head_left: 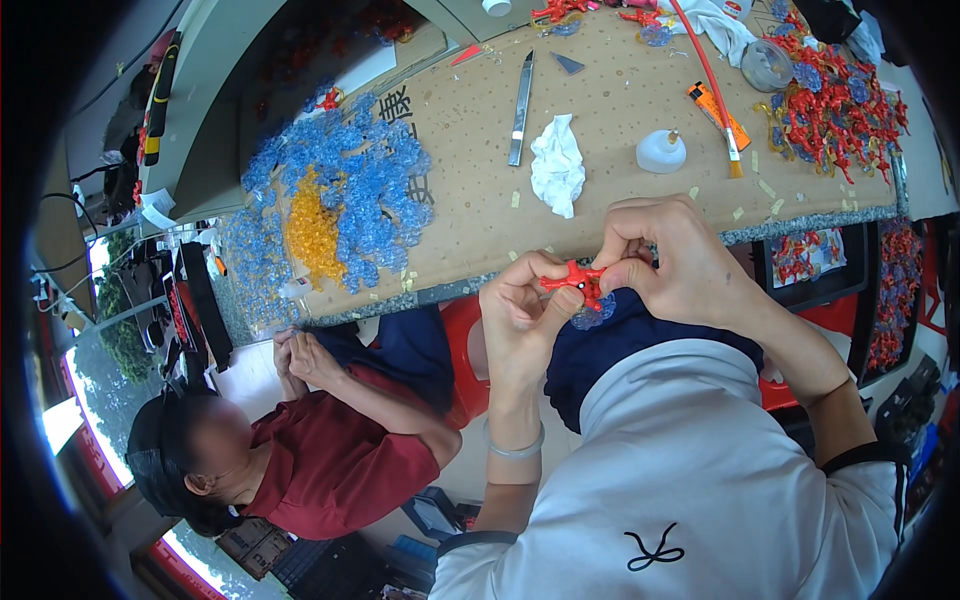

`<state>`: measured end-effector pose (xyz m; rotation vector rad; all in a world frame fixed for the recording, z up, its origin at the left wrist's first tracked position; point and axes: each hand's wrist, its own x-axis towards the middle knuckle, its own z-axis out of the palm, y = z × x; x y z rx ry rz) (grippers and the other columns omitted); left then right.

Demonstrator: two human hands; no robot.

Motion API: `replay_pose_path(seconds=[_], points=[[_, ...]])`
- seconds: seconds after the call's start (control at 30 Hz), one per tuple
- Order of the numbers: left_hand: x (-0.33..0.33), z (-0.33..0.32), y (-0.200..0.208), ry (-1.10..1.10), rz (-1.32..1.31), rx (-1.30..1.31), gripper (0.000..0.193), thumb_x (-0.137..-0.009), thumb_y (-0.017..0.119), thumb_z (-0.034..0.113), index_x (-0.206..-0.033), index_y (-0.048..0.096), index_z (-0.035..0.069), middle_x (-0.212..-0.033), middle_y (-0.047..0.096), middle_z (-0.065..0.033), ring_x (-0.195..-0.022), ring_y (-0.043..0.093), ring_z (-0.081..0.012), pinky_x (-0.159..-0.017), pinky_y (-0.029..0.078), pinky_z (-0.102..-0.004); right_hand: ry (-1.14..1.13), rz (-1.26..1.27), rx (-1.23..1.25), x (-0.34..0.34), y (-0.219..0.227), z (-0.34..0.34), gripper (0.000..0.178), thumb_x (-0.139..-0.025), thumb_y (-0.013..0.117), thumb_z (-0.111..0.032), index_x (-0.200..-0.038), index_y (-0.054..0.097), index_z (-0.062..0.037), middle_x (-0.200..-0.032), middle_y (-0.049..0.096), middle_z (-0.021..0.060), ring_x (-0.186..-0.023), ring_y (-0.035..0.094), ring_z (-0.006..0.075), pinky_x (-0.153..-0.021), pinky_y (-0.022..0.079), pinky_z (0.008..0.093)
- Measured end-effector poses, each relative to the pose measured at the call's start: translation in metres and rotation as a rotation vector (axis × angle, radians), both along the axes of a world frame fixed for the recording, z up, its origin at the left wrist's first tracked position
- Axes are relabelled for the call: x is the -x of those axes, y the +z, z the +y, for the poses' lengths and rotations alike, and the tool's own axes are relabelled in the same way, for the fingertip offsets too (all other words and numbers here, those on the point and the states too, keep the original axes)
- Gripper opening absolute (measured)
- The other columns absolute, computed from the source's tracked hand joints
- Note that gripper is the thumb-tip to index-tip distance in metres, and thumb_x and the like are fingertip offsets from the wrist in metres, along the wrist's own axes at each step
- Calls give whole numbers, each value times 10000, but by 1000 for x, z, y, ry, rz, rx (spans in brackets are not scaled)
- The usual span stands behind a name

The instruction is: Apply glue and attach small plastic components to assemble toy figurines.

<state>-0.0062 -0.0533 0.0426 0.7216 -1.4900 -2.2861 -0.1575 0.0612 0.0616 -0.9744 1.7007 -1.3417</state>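
Note:
Just in front of the table's near edge, both hands meet at a small red figurine [583, 277]. A clear blue disc-like piece [596, 314] hangs at its lower side. My left hand [525, 308] pinches the figurine's left part between thumb and fingers. From the other side, my right hand [672, 258] is closed with thumb and index fingertips on its right end. My fingers hide part of the figurine, and whether the right fingertips also hold something tiny cannot be made out.
Blue clear pieces [385, 220] and yellow ones [315, 235] are heaped at left. Crumpled tissue [557, 166], a knife [521, 108], a squeeze bottle [661, 151], a brush [735, 162] and an orange cutter [719, 115] lie ahead. Finished-looking figurines [835, 110] pile at right. A co-worker [340, 440] sits at left.

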Motion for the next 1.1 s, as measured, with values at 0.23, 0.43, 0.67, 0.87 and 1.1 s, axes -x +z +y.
replay_pose_path(seconds=[0.23, 0.43, 0.67, 0.87, 1.1], points=[[-1, -1, -1, 1, 1, 1, 114, -812, 692, -56, -875, 603, -24, -837, 620, -48, -751, 597, -84, -662, 484, -212, 1, -10, -4, 0, 1, 0, 132, -670, 725, 27, -728, 607, 39, -659, 574, 104, -584, 537, 181, -543, 416, 304], [0, 0, -1, 7, 2, 2, 115, -811, 695, -54, -876, 605, -25, -834, 618, -46, -752, 592, -81, -661, 481, -212, 3, -12, 1, 0, 0, 0, 125, -680, 722, 24, -732, 610, 41, -662, 578, 107, -591, 546, 179, -545, 421, 302], [0, 0, 0, 4, -12, 2, 110, -810, 698, -50, -866, 607, -26, -813, 602, -35, -730, 564, -71, -650, 462, -206, 0, -21, -5, 0, 1, 0, 121, -682, 720, 19, -733, 613, 40, -661, 578, 108, -589, 542, 179, -542, 419, 302], [0, 1, 1, 10, -27, 16, 110, -809, 698, -50, -861, 605, -26, -815, 605, -36, -736, 576, -73, -652, 466, -206, -2, -13, -3, 0, 1, 0, 121, -678, 721, 20, -731, 613, 39, -657, 576, 107, -585, 538, 180, -540, 417, 303], [1, 1, 2, 7, -21, 17, 103, -814, 695, -45, -861, 606, -24, -818, 613, -39, -743, 592, -77, -656, 480, -206, -8, -4, -1, 0, 1, 0, 120, -672, 719, 32, -730, 614, 36, -657, 575, 105, -585, 534, 181, -538, 412, 306]])
